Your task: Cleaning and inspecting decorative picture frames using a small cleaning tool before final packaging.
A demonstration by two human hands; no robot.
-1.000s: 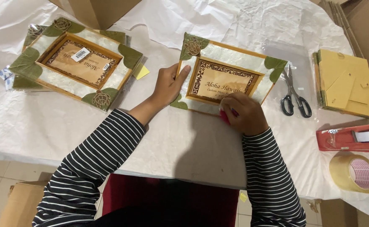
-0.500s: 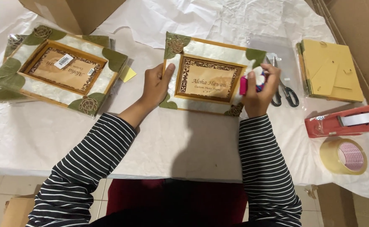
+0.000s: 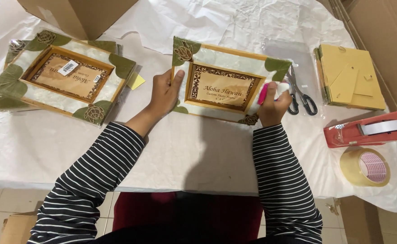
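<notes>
A decorated photo frame (image 3: 221, 63) with green leaf corners lies flat on the white-covered table in front of me. My left hand (image 3: 164, 92) presses on its left edge, fingers spread. My right hand (image 3: 273, 106) is closed around a small pink and white object (image 3: 270, 90), held at the frame's right edge. I cannot tell exactly what the object is. A pair of black-handled scissors (image 3: 300, 92) lies just right of that hand.
A stack of similar frames (image 3: 65, 77) sits at the left, below a cardboard box (image 3: 78, 13). At the right are yellow frame backings (image 3: 350, 77), a red tape dispenser (image 3: 370, 129) and a tape roll (image 3: 365, 167). Clear film (image 3: 288, 54) lies behind the scissors.
My right hand has moved from the frame's lower edge to its right edge and now grips the pink and white object. My left hand stays on the left edge.
</notes>
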